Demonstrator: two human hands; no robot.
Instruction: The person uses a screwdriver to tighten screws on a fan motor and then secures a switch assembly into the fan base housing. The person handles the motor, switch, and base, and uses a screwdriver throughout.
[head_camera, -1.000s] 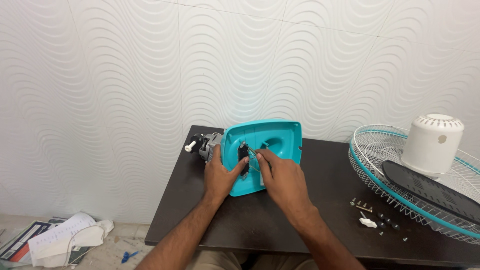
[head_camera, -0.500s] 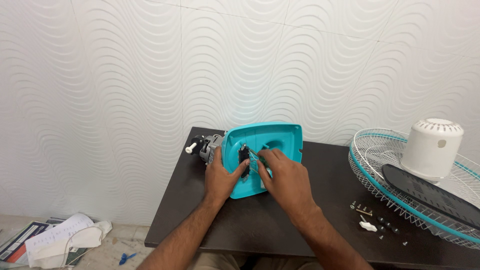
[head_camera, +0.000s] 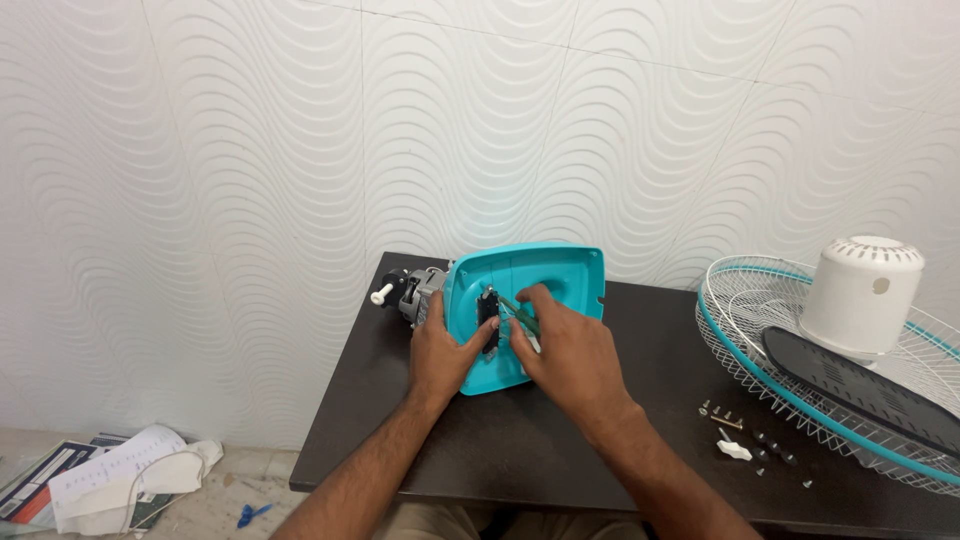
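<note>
A teal plastic fan housing (head_camera: 560, 275) lies open side up on the dark table (head_camera: 620, 470), with a grey motor (head_camera: 415, 290) and white shaft tip at its left end. My left hand (head_camera: 445, 352) grips the housing's left edge, thumb by a black part (head_camera: 488, 308) inside it. My right hand (head_camera: 565, 355) rests over the housing's front and holds a thin green-handled tool (head_camera: 518, 312), its tip at the black part.
At the right lie a white wire fan grille with teal rim (head_camera: 750, 320), a white motor cover (head_camera: 862, 292) and a black blade (head_camera: 860, 385). Several small screws and a white knob (head_camera: 745, 440) lie nearby. Papers (head_camera: 110, 475) lie on the floor, lower left.
My hands have stayed on the housing with only slight finger shifts. The view has tilted a little, so the scene sits a bit lower in frame.
</note>
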